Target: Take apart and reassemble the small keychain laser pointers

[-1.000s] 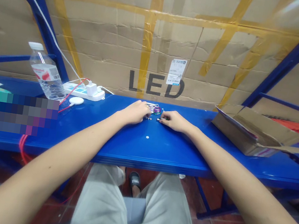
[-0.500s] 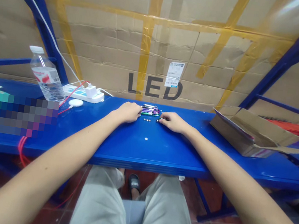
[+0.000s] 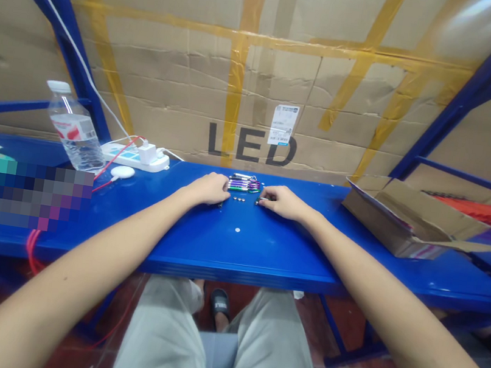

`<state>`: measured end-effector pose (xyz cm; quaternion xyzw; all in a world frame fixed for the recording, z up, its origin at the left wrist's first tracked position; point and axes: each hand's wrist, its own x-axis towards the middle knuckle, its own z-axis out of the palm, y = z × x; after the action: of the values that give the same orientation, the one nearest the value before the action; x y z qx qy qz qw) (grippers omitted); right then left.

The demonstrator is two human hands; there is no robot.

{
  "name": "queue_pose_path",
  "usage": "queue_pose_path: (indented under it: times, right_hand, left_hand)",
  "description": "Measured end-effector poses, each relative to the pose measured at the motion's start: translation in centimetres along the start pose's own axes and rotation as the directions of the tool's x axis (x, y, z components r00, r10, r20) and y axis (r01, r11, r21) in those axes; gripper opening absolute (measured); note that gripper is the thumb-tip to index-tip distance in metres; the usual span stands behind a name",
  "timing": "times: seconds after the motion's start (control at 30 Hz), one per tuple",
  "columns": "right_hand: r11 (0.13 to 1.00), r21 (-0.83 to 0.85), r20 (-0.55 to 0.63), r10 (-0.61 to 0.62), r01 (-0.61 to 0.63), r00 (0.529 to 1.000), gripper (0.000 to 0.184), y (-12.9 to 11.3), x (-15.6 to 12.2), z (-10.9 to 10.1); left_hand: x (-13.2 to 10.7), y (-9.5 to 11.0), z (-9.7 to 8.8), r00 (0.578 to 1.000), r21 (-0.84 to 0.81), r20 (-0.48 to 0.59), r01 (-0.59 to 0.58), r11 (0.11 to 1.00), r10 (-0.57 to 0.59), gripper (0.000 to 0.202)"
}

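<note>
Across the blue table (image 3: 199, 245), both my arms reach toward its far side. My left hand (image 3: 211, 189) is closed, fingers curled down at the tabletop; a small dark bit shows beneath it, too small to name. My right hand (image 3: 284, 202) has thumb and fingers pinched together around a small dark piece (image 3: 257, 202) whose kind I cannot make out. Between and just beyond the hands lies a bundle of slim, shiny pen-like tubes (image 3: 244, 185) in purple, green and silver. In front of it sit several small silver discs (image 3: 239, 199) in a row.
An open cardboard box (image 3: 405, 223) stands at right, with red material (image 3: 481, 213) behind it. At left are a water bottle (image 3: 78, 128), a white power strip (image 3: 134, 156), a round white charger (image 3: 122, 172) and red cables (image 3: 33, 247). A large cardboard sheet (image 3: 168, 86) rises behind.
My left hand has shifted slightly toward the left, uncovering more of the tubes. My right hand remains nearly in place with its pinch. The view has tilted a little.
</note>
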<state>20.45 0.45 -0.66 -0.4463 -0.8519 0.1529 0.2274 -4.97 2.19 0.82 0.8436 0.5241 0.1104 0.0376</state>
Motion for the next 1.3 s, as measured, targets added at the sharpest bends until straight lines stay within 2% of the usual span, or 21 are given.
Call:
queue_pose_path:
  times: [0.07, 0.13, 0.2, 0.27, 0.37, 0.5, 0.67, 0.73, 0.9, 1.1, 1.3]
  right_hand:
    - [1.000, 0.003, -0.001, -0.005, 0.005, 1.000, 0.015, -0.1, 0.0, 0.0]
    - [1.000, -0.005, 0.002, -0.010, 0.010, 1.000, 0.015, -0.2, 0.0, 0.1]
    - [1.000, -0.021, 0.011, -0.015, 0.015, 1.000, 0.016, -0.3, 0.0, 0.1]
    - [0.999, -0.035, 0.019, -0.018, 0.019, 1.000, 0.017, -0.3, 0.1, 0.0]
    - [0.999, -0.051, 0.028, -0.013, 0.015, 1.000, 0.018, -0.2, 0.2, 0.1]
    - [0.998, -0.060, 0.034, -0.017, 0.019, 0.999, 0.018, 0.0, 0.2, 0.1]
    - [0.998, -0.065, 0.032, -0.015, 0.017, 0.999, 0.017, -0.1, 0.2, 0.0]
    - [0.998, -0.067, 0.034, -0.013, 0.015, 0.999, 0.017, -0.2, 0.2, 0.0]
    - [0.997, -0.080, 0.043, -0.010, 0.013, 0.999, 0.017, -0.4, 0.2, -0.1]
    - [0.997, -0.074, 0.041, 0.000, 0.003, 0.999, 0.018, -0.5, 0.2, 0.0]
    - [0.996, -0.085, 0.047, -0.012, 0.015, 0.999, 0.019, -0.5, 0.2, -0.1]
  left_hand:
    - [0.0, 0.1, 0.0, 0.999, 0.021, -0.042, 0.014, 1.000, -0.013, 0.017]
    - [0.0, 0.3, 0.0, 0.992, 0.057, -0.116, -0.044, 0.997, 0.051, 0.017]
    - [0.0, 0.5, 0.1, 0.965, 0.053, -0.164, -0.198, 0.979, 0.204, 0.019]
    - [0.2, 0.8, 0.3, 0.915, 0.016, -0.167, -0.369, 0.929, 0.367, 0.023]
    - [0.5, 1.4, 0.9, 0.873, -0.003, -0.130, -0.475, 0.880, 0.470, 0.029]
    - [0.8, 1.3, 1.3, 0.867, -0.009, -0.122, -0.489, 0.872, 0.484, 0.035]
    - [1.0, -0.3, 0.8, 0.870, -0.042, -0.173, -0.475, 0.879, 0.462, 0.041]
    - [1.0, -0.6, 0.6, 0.865, -0.068, -0.156, -0.491, 0.869, 0.476, 0.042]
    - [0.7, 0.2, 0.7, 0.839, -0.072, -0.076, -0.544, 0.836, 0.539, 0.042]
    - [1.0, 0.4, 1.2, 0.839, -0.079, -0.060, -0.544, 0.835, 0.541, 0.042]
    - [1.0, 0.4, 1.3, 0.815, -0.108, -0.074, -0.580, 0.808, 0.575, 0.039]
